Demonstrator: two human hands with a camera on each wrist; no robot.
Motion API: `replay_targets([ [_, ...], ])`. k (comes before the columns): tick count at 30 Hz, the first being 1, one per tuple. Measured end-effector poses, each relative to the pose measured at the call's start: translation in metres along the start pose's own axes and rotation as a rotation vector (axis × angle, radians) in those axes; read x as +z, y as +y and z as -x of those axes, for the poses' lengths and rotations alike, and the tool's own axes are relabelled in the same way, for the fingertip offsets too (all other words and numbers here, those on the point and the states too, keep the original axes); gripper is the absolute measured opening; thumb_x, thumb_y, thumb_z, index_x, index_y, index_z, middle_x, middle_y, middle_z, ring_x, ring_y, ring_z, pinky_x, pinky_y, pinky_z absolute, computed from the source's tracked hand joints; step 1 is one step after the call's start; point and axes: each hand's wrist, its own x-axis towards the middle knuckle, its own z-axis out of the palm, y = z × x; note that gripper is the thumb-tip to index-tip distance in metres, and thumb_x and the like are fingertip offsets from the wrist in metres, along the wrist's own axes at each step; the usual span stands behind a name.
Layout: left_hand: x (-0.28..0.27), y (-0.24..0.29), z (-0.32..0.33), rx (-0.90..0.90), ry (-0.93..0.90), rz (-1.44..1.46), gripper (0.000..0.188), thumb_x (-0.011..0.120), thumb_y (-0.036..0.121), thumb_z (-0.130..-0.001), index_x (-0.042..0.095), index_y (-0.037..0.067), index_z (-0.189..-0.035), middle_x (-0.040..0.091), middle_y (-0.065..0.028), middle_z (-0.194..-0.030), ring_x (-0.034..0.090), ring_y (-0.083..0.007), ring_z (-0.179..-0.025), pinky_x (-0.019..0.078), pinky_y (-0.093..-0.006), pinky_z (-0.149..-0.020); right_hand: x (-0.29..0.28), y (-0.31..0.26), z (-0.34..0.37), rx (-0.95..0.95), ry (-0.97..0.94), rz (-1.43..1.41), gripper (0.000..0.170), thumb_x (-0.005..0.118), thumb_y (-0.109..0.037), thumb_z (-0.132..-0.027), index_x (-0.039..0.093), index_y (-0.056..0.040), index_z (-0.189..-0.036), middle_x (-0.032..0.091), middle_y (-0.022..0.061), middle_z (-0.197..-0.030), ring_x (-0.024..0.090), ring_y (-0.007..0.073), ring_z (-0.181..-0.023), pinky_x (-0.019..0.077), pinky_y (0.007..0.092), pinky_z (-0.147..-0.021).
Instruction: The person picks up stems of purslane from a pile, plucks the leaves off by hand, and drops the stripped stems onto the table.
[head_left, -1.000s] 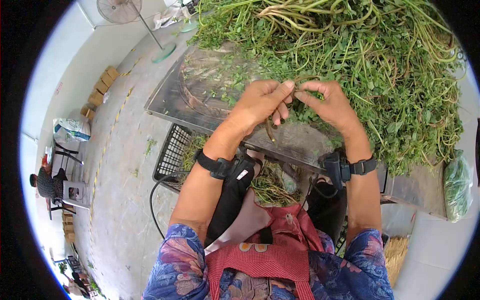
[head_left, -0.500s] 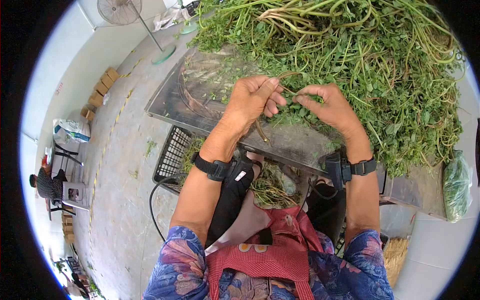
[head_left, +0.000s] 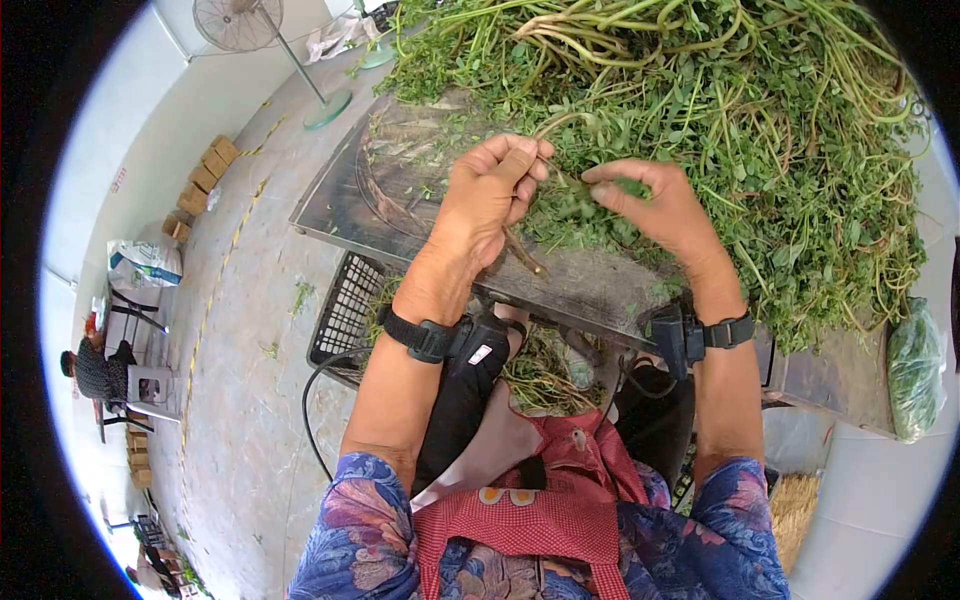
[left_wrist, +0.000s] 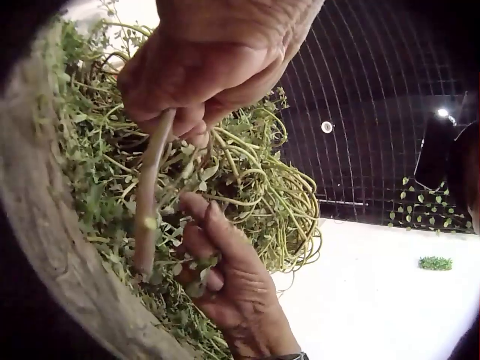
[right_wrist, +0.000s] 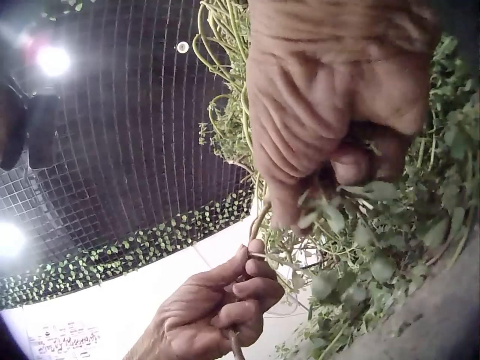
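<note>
In the head view the left hand (head_left: 485, 195) pinches a brownish stem (head_left: 524, 254); its cut end hangs below the palm and its thin part arches above the fingers. Seen from the left wrist, the thick stem (left_wrist: 148, 199) comes down out of the curled left fingers. The right hand (head_left: 655, 208) is a short way to the right, thumb and fingers bent around small green leaves (head_left: 632, 187). Leaves also show among the right hand's fingers in the left wrist view. A large heap of leafy stems (head_left: 720, 150) lies behind and right of both hands.
The dark worktop (head_left: 400, 190) has leaf scraps on it. Below its edge are a black crate (head_left: 345, 305) and cut stems (head_left: 545, 375). A green plastic bag (head_left: 913, 370) sits at the right. A standing fan (head_left: 240, 20), cartons (head_left: 205, 175) and a seated person are farther left.
The left hand has moved left and slightly up with the stem, away from the right hand. The right hand has stayed nearly in place; green leaves now show in its fingers.
</note>
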Motion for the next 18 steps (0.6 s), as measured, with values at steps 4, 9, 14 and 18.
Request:
replay_targets([
  [4, 0.003, -0.003, 0.0, -0.053, 0.067, 0.118, 0.018, 0.056, 0.016, -0.089, 0.059, 0.0, -0.096, 0.061, -0.0021, -0.081, 0.047, -0.002, -0.057, 0.0306, -0.0131, -0.038, -0.006, -0.003, -0.001, 0.16, 0.006, -0.242, 0.029, 0.065, -0.028, -0.081, 0.069, -0.0003, -0.087, 0.065, 0.0029, -0.073, 0.054, 0.0091, -0.066, 0.0443, 0.026, -0.066],
  [9, 0.008, -0.007, 0.0, -0.067, 0.092, 0.148, 0.018, 0.056, 0.015, -0.089, 0.059, -0.001, -0.096, 0.061, -0.0038, -0.08, 0.049, -0.0039, -0.06, 0.032, -0.0137, -0.038, 0.0, -0.019, 0.001, 0.319, -0.132, -0.29, 0.032, 0.064, -0.032, -0.082, 0.069, -0.0002, -0.084, 0.061, 0.0004, -0.069, 0.048, 0.009, -0.061, 0.0418, 0.0247, -0.062],
  [14, 0.011, -0.009, 0.002, -0.075, 0.062, 0.184, 0.018, 0.055, 0.015, -0.09, 0.058, -0.002, -0.096, 0.061, -0.0052, -0.081, 0.049, -0.0051, -0.061, 0.0325, -0.0138, -0.039, 0.006, -0.025, -0.001, 0.519, 0.068, -0.363, 0.036, 0.064, -0.034, -0.082, 0.068, 0.0013, -0.088, 0.057, 0.0003, -0.068, 0.046, 0.0092, -0.058, 0.0397, 0.0241, -0.059],
  [18, 0.018, -0.014, 0.002, -0.067, 0.019, 0.113, 0.016, 0.057, 0.014, -0.088, 0.057, -0.001, -0.095, 0.061, -0.0044, -0.081, 0.048, -0.0043, -0.059, 0.0322, -0.0136, -0.039, 0.012, -0.017, -0.001, 0.525, 0.073, -0.416, 0.033, 0.065, -0.03, -0.082, 0.065, 0.0008, -0.094, 0.056, 0.0006, -0.069, 0.041, 0.0062, -0.055, 0.0321, 0.0206, -0.047],
])
